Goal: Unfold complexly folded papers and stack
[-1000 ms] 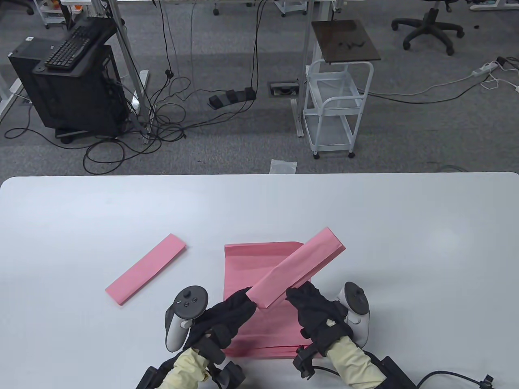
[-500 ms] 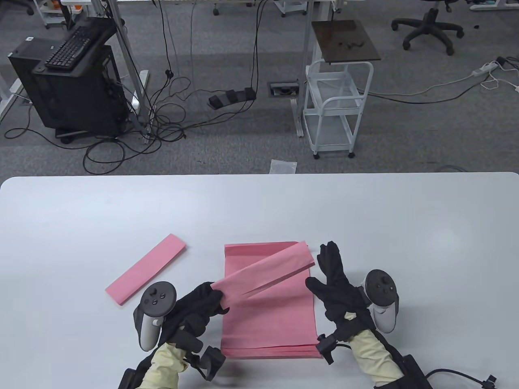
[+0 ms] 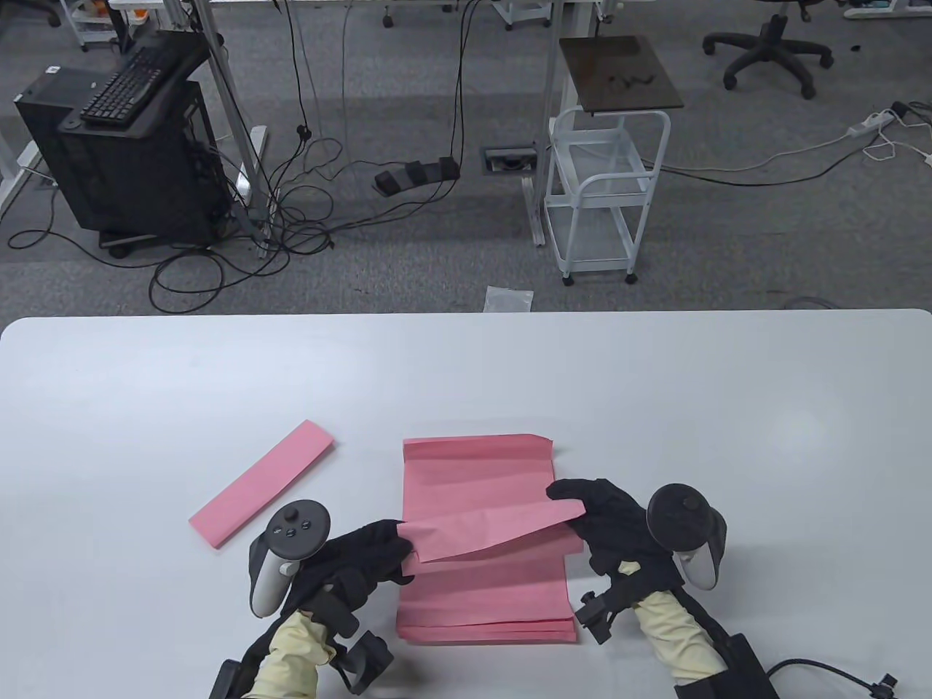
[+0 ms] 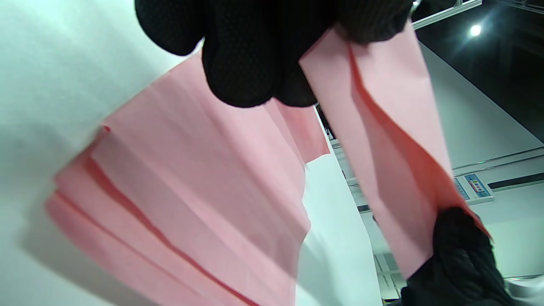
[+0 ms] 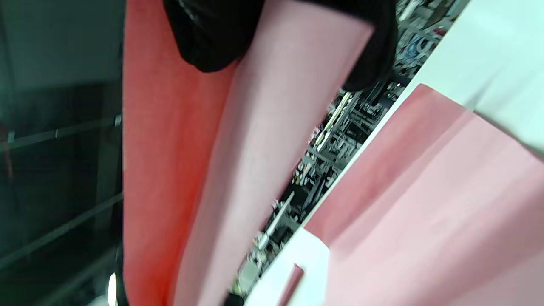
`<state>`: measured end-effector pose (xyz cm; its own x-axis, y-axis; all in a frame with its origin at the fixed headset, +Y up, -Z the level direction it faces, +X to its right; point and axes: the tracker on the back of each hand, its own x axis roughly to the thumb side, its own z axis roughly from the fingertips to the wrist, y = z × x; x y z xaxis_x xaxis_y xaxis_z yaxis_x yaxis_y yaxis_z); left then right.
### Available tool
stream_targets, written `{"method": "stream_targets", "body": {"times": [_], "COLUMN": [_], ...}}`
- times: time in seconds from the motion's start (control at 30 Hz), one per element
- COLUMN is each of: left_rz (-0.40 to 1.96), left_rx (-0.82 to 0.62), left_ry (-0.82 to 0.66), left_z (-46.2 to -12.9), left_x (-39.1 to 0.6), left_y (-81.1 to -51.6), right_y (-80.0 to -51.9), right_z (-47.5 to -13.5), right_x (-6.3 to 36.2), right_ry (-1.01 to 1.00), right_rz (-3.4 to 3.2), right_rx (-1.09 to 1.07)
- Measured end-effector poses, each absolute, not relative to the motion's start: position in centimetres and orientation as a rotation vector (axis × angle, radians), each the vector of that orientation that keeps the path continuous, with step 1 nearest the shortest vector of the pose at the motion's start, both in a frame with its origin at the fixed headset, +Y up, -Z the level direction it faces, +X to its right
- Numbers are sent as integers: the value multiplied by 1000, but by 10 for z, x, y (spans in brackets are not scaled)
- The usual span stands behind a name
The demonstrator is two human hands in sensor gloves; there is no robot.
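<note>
Folded pink paper [image 3: 489, 531]: now gripped at both ends, left hand [image 3: 371, 557] and right hand [image 3: 604, 513], above the flat stack [image 3: 480, 590]; right hand newly rejoined, strip lowered, partly opened. Second folded strip [image 3: 262, 484] awaits on table [image 3: 145, 378].

- Grey carpet floor [image 3: 408, 269] strewn with black cables [image 3: 291, 218].
- White trolley [image 3: 604, 196]; black cabinet [image 3: 124, 167] bearing a keyboard [image 3: 127, 84].
- Office chair [image 3: 768, 47], possibly unoccupied.
</note>
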<state>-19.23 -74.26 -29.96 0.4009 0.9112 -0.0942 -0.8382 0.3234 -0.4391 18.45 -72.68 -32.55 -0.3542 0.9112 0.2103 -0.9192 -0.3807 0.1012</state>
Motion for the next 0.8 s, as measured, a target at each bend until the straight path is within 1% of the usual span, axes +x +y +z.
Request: {"method": "stream_targets", "body": {"times": [0.07,0.13,0.23,0.3,0.37,0.43,0.5,0.57,0.6,0.67,0.73,0.8], "left_rz": [1150,1081,1000,1000,1019,1051,1134,1294,1367,1436,1471,1468], "left_rx": [-469,-464,-485,-466,-499,-477,-493,-518,-507,-474,-411,-390], "left_ry": [-190,-212,-230,-205,-183,-135,-105,-78,-61,8,93,128], "left_z": [-299,-299,-300,-300,-299,-297,-295,-291,-289,-286,-284,-284], "left_x": [-191,-190,-189,-190,-190,-190,-189,-188,-188,-189,-191,-191], "left_y": [-743,-741,-740,-741,-741,-741,-743,-746,-748,-750,-751,-752], "right_y": [-732,-739,-743,-742,-739,-737,-736,-736,-737,-737,-737,-738], "right_z": [-326,-327,-326,-325,-325,-324,-323,-322,-322,-321,-321,-321], "right_x": [186,186,187,187,186,183,178,173,170,167,164,163], "right_ry": [0,40,79,47,19,10,12,32,57,76,84,99], "right_rz": [1846,1745,1687,1754,1801,1770,1733,1693,1667,1646,1652,1682], "right_rx": [234,157,96,108,161,228,268,326,358,384,396,413]}}
